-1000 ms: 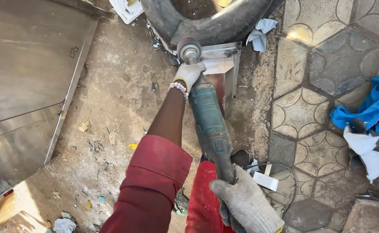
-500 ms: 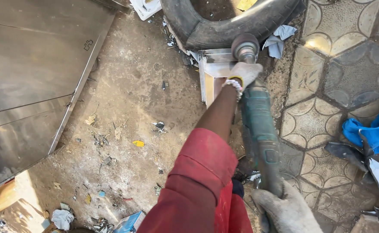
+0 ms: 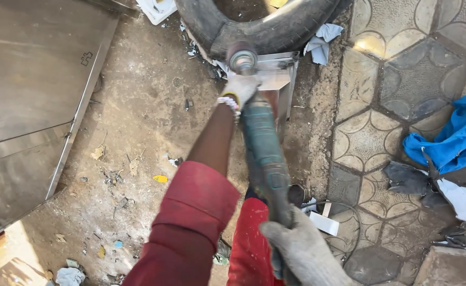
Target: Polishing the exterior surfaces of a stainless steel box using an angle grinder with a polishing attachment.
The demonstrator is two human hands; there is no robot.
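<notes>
Tyre (image 3: pixel 275 32) crowds far edge; bare ground open at left. Left hand (image 3: pixel 239 89) clamped on angle grinder (image 3: pixel 262 153) head, over steel box (image 3: pixel 278 77). Right hand (image 3: pixel 302 251) wrapped round its rear grip.

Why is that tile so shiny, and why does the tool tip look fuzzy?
Head view: sun glares off a paving tile at top; the grinder head is motion-blurred; the metal sheet on the left has a dull sheen; the rest is sharp.

Two gloved hands, the left hand (image 3: pixel 239 88) and the right hand (image 3: pixel 303 253), grip one green angle grinder (image 3: pixel 263 153) over one shiny metal box (image 3: pixel 275 79). One black tyre (image 3: pixel 265 26) lies beyond it. One large steel sheet (image 3: pixel 29 90) and one blue cloth (image 3: pixel 455 140) flank the scene, with two white scraps (image 3: pixel 323 222) near the feet.
</notes>
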